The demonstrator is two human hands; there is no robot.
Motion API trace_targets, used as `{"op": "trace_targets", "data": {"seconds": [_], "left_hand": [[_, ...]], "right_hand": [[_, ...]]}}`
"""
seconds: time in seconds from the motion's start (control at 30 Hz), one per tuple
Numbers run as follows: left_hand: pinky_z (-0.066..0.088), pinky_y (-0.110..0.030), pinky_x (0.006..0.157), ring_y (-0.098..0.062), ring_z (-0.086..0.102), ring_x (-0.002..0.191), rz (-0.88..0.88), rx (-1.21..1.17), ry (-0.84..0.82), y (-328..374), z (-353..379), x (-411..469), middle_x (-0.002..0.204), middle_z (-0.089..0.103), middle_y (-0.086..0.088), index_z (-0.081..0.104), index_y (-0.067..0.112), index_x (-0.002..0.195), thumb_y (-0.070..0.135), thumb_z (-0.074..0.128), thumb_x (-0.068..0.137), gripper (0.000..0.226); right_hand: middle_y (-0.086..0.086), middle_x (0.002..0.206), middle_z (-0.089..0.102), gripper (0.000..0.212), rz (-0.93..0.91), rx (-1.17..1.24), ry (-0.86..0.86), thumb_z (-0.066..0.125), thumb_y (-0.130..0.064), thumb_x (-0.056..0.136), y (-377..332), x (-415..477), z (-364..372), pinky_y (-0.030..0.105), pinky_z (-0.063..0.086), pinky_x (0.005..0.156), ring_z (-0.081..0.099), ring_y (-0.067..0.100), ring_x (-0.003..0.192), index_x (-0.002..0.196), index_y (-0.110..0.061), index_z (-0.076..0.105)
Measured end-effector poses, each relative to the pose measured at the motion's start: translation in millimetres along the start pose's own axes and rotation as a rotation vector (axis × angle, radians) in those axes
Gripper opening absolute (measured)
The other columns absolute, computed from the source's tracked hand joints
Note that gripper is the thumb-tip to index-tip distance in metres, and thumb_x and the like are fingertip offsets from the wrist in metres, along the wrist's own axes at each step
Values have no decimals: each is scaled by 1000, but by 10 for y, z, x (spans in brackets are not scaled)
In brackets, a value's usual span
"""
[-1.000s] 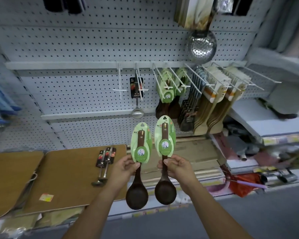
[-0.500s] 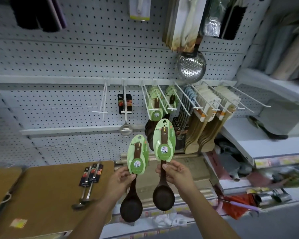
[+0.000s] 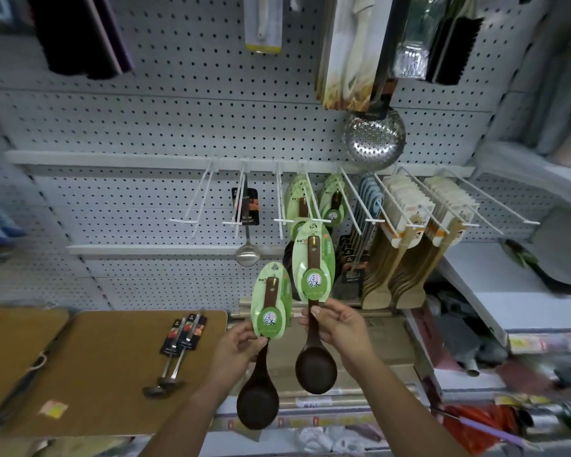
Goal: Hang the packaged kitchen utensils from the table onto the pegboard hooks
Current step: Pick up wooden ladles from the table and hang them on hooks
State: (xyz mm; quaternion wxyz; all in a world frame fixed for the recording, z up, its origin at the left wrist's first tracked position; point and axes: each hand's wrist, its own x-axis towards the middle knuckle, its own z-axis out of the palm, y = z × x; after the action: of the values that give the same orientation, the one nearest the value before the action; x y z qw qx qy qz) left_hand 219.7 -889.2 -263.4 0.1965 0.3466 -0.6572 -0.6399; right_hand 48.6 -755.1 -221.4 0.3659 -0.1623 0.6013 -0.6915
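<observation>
1. Filling the upper and middle frame: white pegboard (image 3: 145, 127), with a row of white wire hooks across its centre.
2. At lower left: brown table (image 3: 106, 374), carrying two packaged steel ladles (image 3: 182, 344) side by side, judged yet to be hung.
3. Right of lower centre: right hand (image 3: 340, 328), thumb and fingers curled round the handle of a dark wooden spoon on a green card (image 3: 314, 268), gripping just under the card and raising it highest of the two.
4. Left of lower centre: left hand (image 3: 238, 347), pinching a second green-carded wooden spoon (image 3: 271, 301) at the card's lower edge, held lower and clear of the hooks.
5. At centre: double-wire hook (image 3: 302, 221) already loaded with matching green-carded spoons; top of the right-hand card sits at its front crossbar, touching or just short, cannot tell which.
6. Step in hand, as judged: bringing the right-hand spoon to that hook.
7. Next move calls for lining the card's hang hole, too small to make out, up with the wire tip, then pushing the card back along the wire and letting go; same again for the left-hand spoon.
</observation>
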Motion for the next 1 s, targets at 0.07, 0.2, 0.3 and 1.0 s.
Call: {"op": "trace_targets", "data": {"seconds": [0.07, 0.2, 0.3, 1.0], "left_hand": [[54, -17, 68, -10, 70, 91, -7, 7, 9, -1, 14, 25, 97, 75, 0, 66, 22, 111, 12, 72, 87, 27], [52, -12, 67, -10, 71, 90, 21, -15, 17, 24, 38, 50, 95, 76, 1, 68, 20, 107, 6, 72, 86, 25], [52, -13, 67, -11, 71, 89, 26, -27, 11, 12, 25, 69, 95, 76, -2, 68, 16, 108, 4, 71, 86, 26], [53, -16, 66, -9, 71, 81, -12, -52, -31, -26, -3, 243, 92, 76, -5, 68, 15, 105, -1, 70, 86, 25]], "right_hand": [[20, 102, 75, 17, -3, -12, -9, 63, -1, 94, 15, 33, -8, 44, 59, 91, 71, 39, 101, 110, -3, 69], [20, 101, 76, 20, -5, -7, -29, 62, 0, 94, 24, 86, -47, 41, 59, 89, 73, 36, 98, 112, -3, 69], [20, 100, 76, 21, -4, -3, -14, 61, 1, 94, 86, 93, -83, 41, 60, 88, 73, 36, 96, 114, -2, 69], [23, 96, 70, 24, 53, 21, 85, 60, -1, 97, -281, 1289, 227, 36, 62, 73, 69, 28, 75, 120, 5, 64]]}}
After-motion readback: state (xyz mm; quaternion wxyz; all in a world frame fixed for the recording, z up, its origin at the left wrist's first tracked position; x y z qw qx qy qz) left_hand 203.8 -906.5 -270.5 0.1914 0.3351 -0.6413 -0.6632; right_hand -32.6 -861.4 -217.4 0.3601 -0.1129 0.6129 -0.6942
